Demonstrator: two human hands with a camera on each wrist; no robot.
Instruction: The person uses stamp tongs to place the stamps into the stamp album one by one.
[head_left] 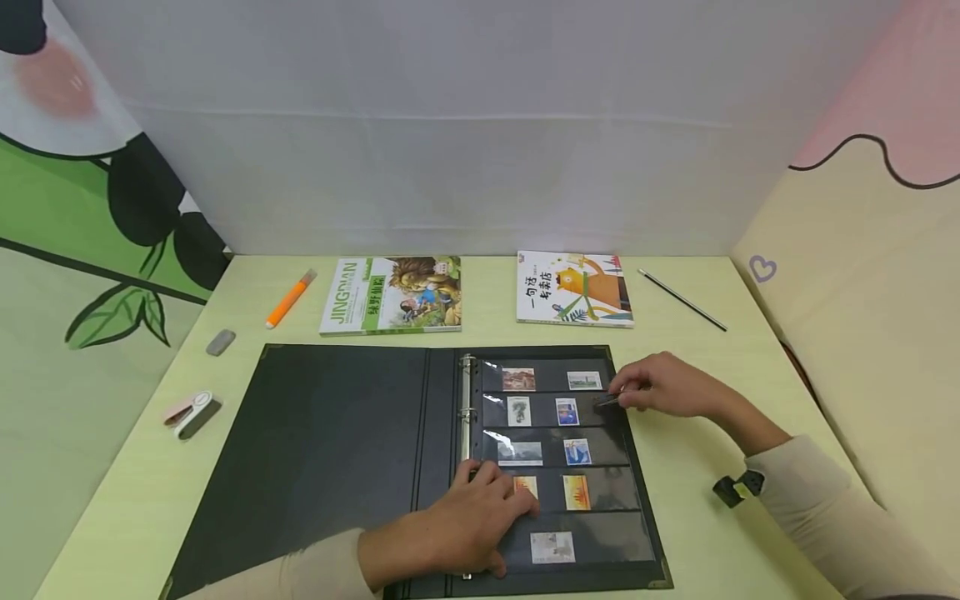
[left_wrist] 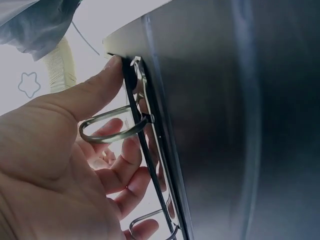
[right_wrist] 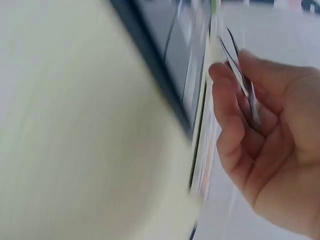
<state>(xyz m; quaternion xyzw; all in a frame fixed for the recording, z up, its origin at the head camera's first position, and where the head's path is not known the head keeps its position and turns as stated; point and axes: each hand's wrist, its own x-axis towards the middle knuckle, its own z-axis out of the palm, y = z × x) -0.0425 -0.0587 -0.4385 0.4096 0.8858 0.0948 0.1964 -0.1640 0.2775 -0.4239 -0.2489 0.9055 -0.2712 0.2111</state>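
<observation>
A black ring-binder stamp album (head_left: 337,433) lies open on the table. On its right side, a page (head_left: 611,533) with clear strip pockets holds several stamps, such as a blue one (head_left: 567,412) and an orange-yellow one (head_left: 577,492). My left hand (head_left: 480,512) rests on the page's lower left by the metal rings (left_wrist: 112,135), fingers slightly bent and partly covering a stamp (head_left: 526,485). Metal tweezers (right_wrist: 241,75) are pinched between the thumb and fingers of my right hand (head_left: 667,385). Their tips are over the page's right edge, near the second pocket row; I cannot tell whether they hold anything.
Behind the album lie two picture books (head_left: 390,296) (head_left: 575,289). An orange marker (head_left: 291,298), a grey eraser (head_left: 221,342) and a small stapler (head_left: 192,414) are at the left. A thin metallic rod (head_left: 682,300) lies at the back right. Walls enclose the table's back and sides.
</observation>
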